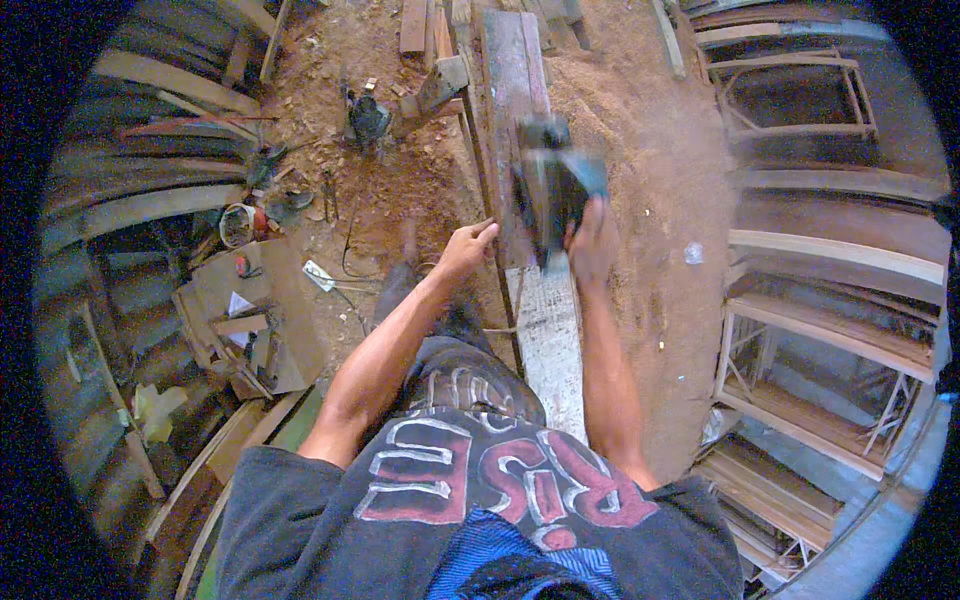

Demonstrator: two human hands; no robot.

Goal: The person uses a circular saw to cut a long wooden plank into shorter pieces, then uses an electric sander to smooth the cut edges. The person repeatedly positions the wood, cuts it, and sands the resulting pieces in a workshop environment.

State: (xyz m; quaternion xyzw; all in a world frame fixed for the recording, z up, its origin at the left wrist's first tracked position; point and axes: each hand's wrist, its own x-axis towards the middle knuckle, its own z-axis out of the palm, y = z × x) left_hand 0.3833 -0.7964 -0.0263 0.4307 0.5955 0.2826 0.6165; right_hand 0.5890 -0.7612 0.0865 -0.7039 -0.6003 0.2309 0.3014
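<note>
A teal-and-black power planer [556, 190], blurred by motion, rests over the long narrow wooden bench plank [512, 75]. My right hand [592, 245] is closed round its teal handle on the right side. The near part of the plank is whitish and worn and runs down toward my body. My left hand [468, 248] is at the left edge of the plank, beside the planer. Its fingers are curled and pinched together, and what lies between them, if anything, is too small to make out.
Sawdust and shavings cover the floor [640, 330]. Timber frames [820, 375] are stacked along the right. On the left are boards [160, 215], a flattened cardboard piece [290, 310], a white power strip [318, 276] with cables, and a round container [240, 226]. A wooden support [436, 92] stands left of the plank.
</note>
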